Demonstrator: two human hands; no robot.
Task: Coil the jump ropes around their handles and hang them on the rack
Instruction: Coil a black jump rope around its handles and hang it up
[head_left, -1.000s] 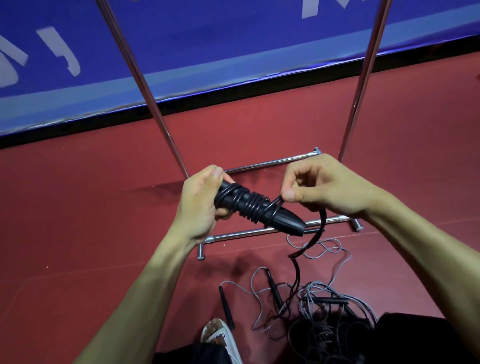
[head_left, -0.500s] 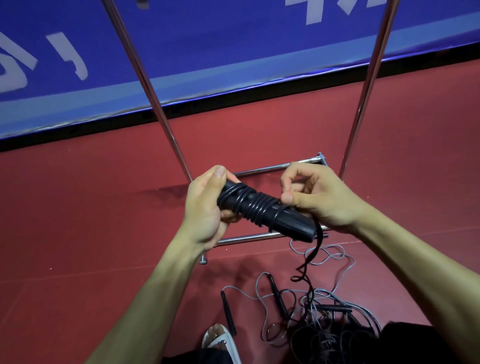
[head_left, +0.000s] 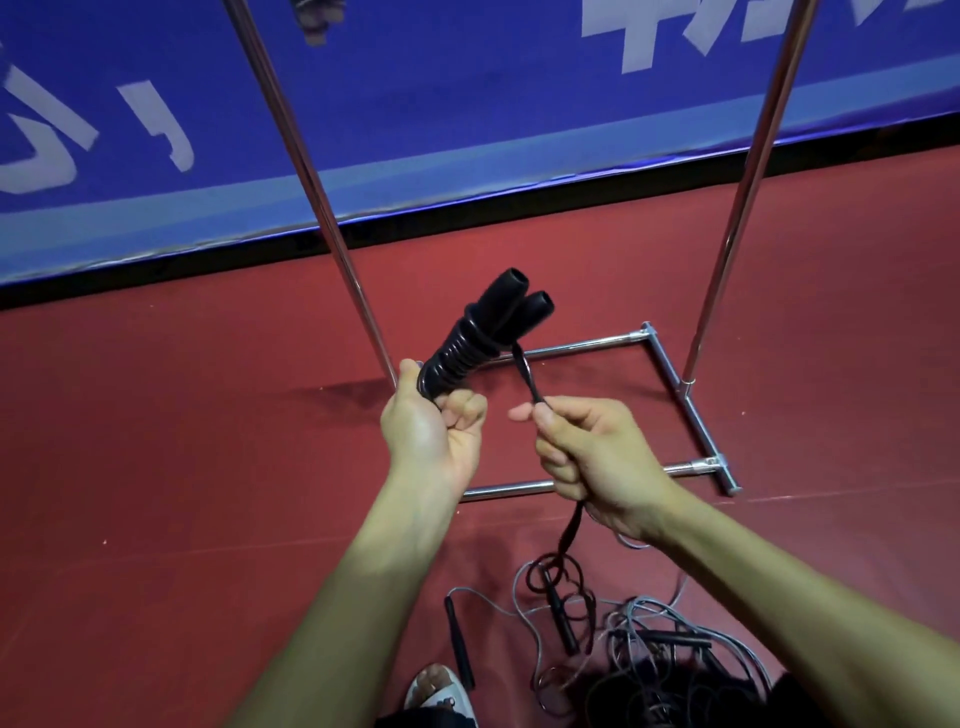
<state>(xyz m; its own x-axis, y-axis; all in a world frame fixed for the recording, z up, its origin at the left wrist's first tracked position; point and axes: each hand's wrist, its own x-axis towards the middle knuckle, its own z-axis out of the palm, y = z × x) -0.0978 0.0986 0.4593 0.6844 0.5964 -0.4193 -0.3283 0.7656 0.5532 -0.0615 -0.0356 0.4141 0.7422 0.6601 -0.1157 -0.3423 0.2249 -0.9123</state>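
Nearest, beside a sandal, a pile of loose grey and black ropes lies tangled on the red floor. These wait their turn, so most of the task looks undone.

From beside the pile a black rope rises into the right hand, which is held just right of the left hand and a little lower, so the cord runs taut up to the bundle. The right fingers are curled round the rope, and thumb and forefinger pinch it where it leaves the fist. This grip seems meant to feed the cord under tension, so each turn lies snug.

The left hand is closed round the lower end of the two black handles, which sit side by side and tilt up and away. Its fingers are clamped tight, which keeps the pair together while the cord goes round. Close turns already cover the lower and middle part of the handles, and their tops stand bare. A good length of rope hangs down to the floor, so I judge the coiling about midway.

Beyond the hands stands the rack, its chrome base on the floor and two poles rising out of view. Whether anything hangs on it I cannot tell, as a dark shape at the top edge is blurred. Behind it runs a blue banner.
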